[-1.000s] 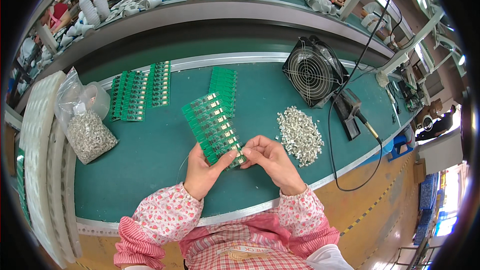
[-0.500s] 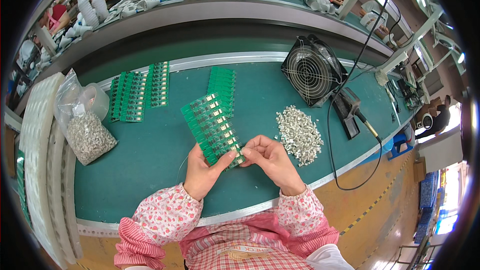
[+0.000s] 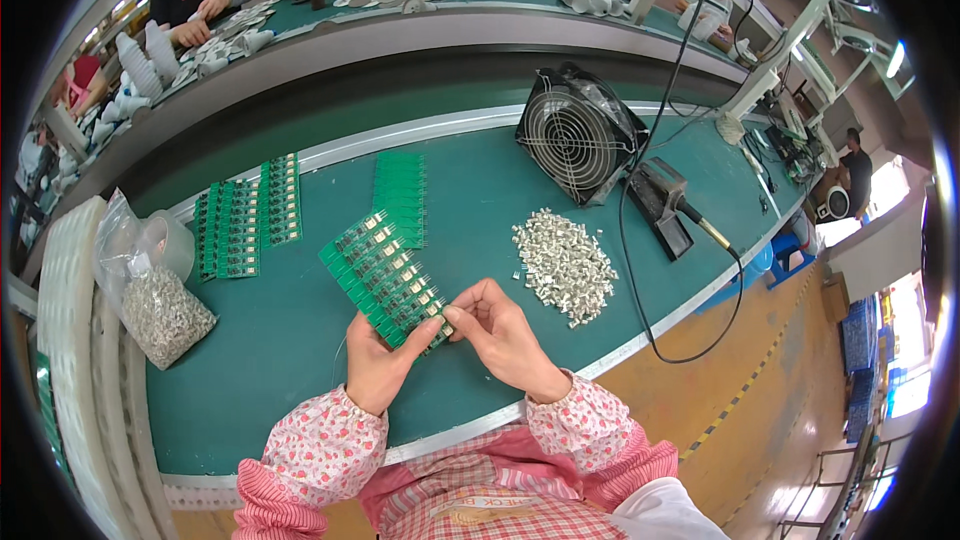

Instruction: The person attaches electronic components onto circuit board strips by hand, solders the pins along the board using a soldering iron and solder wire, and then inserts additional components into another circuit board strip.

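My left hand [image 3: 385, 360] grips the lower end of a green circuit board panel [image 3: 385, 275], thumb on top. The panel tilts above the bench, with rows of small pale and dark parts and thin pins along its right edge. My right hand [image 3: 497, 335] is closed in a pinch against the panel's near right corner. Whatever sits between those fingertips is hidden. To the right of the hands lies a heap of small whitish metallic parts [image 3: 566, 267]. Behind the held panel, another green panel [image 3: 400, 190] lies on the bench.
Several populated panels [image 3: 230, 230] lie at the back left. Beside them are a bag of small parts [image 3: 165, 315], a plastic cup [image 3: 172, 245] and stacked white trays [image 3: 75, 330]. A black fan [image 3: 575, 135] and a soldering iron [image 3: 705, 225] in its stand are at right. People work across the way.
The whole view has shifted, so the bench things appear further left and mostly lower. Both hands stay at the panel's near end; the right fingers remain pinched at its corner.
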Available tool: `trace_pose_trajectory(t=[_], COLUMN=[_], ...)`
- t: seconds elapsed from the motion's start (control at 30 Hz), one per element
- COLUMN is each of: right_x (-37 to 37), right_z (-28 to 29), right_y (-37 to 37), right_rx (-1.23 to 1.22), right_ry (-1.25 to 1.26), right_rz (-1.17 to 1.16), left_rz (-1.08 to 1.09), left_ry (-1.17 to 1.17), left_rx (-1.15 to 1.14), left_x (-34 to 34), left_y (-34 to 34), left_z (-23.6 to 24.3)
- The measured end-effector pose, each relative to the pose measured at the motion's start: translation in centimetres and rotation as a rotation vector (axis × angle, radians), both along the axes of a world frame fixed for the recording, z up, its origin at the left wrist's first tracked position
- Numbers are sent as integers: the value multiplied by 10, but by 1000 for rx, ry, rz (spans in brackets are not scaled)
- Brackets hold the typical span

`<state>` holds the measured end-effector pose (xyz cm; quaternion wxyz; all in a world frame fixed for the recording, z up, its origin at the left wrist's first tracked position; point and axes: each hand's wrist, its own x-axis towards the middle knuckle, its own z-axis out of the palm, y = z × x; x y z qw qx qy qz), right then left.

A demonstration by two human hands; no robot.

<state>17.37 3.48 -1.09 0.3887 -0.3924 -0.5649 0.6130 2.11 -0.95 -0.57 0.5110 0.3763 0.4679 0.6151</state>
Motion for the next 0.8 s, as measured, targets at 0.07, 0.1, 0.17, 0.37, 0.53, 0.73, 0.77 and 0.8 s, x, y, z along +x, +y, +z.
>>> trace_pose_trajectory(t=[0.07, 0.1, 0.17, 0.37, 0.53, 0.73, 0.77, 0.8], right_x=[2, 3, 4, 40, 66, 49, 48, 47], right_z=[7, 7, 6, 25, 13, 10, 13, 15], right_y=[-2, -3, -6, 18, 33, 29, 27, 25], right_rx=[86, 89, 116, 803, 1062, 909, 898, 886], right_ry=[-121, -114, -79, -651, -926, -669, -662, -660], right_rz=[13, 11, -59, -310, -243, -305, -287, -275], left_rz=[-32, -33, -49, -22, -67, -106, -102, -99], left_ry=[13, 20, 40, -116, -207, -193, -186, -187], left_rx=[-6, -2, 44, -35, -82, -94, -94, -93], left_x=[-1, 0, 3, -5, -4, -9, -9, -8], left_y=[-1, 0, 1, 0, 2, 1, 2, 2], left_z=[1, 2, 3, 3, 7, 6, 5, 5])
